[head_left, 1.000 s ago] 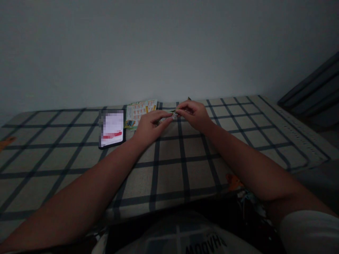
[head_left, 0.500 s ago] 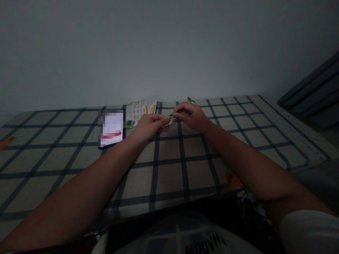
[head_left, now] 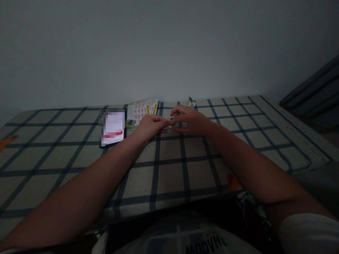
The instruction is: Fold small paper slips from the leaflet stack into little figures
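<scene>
Above the checked cloth, my left hand (head_left: 151, 126) is closed, pinching a small folded piece of green and white printed paper (head_left: 170, 123) between thumb and fingers. From the other side my right hand (head_left: 188, 119) has its bent fingertips and thumb on the same piece, with a gap visible between the fingers. Most of the paper is hidden by the fingers. Behind my left hand lie printed paper sheets (head_left: 140, 109) with rows of small orange and yellow print. A crumpled or folded paper piece (head_left: 191, 102) lies behind my right hand.
A phone or tablet (head_left: 114, 128) with a lit, partly blurred screen lies left of the sheets. The checked cloth (head_left: 169, 176) covers the surface, which ends at a grey wall (head_left: 169, 53). Dark slanted panels (head_left: 315, 91) stand at the right.
My right hand has shifted slightly left and down, its fingers now more spread around the paper. The folded piece behind it shows more. My left hand keeps its pinch.
</scene>
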Tool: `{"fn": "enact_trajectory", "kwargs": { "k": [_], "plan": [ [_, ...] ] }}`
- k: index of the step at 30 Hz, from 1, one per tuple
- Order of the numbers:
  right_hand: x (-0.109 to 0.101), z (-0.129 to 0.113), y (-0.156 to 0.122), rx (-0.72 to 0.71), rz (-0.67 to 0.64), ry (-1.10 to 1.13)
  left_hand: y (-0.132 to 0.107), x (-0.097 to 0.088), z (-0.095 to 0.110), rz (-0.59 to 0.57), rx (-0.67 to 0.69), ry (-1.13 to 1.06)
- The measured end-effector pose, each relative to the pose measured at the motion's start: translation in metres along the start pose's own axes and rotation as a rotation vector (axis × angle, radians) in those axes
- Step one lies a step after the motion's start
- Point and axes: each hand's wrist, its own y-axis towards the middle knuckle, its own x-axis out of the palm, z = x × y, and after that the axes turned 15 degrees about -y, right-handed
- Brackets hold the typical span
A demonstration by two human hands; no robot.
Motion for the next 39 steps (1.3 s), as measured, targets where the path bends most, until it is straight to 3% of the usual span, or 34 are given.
{"fn": "enact_trajectory", "kwargs": {
  "k": [10, 17, 23, 27, 32, 37, 39],
  "plan": [
    [-0.001, 0.000, 0.003, 0.053, -0.042, -0.086, -0.006, 0.004, -0.001, -0.122, 0.076, -0.043],
    [0.004, 0.006, 0.003, 0.121, 0.023, 0.013, -0.007, 0.002, 0.004, -0.151, 0.188, 0.215],
    [0.008, 0.004, 0.002, 0.414, 0.047, 0.229, -0.006, -0.003, 0.010, -0.192, 0.193, 0.296],
    [0.008, 0.005, 0.003, 0.453, -0.011, 0.268, -0.006, -0.003, 0.011, -0.178, 0.191, 0.294],
    [0.008, 0.002, 0.007, 0.516, 0.016, 0.310, -0.006, 0.002, 0.007, -0.095, 0.167, 0.229],
    [0.011, 0.000, 0.008, 0.725, 0.063, 0.652, -0.006, 0.005, 0.008, -0.034, 0.155, 0.021],
    [0.010, 0.000, 0.007, 0.737, 0.026, 0.727, -0.005, 0.005, 0.008, -0.016, 0.160, -0.024]
  ]
}}
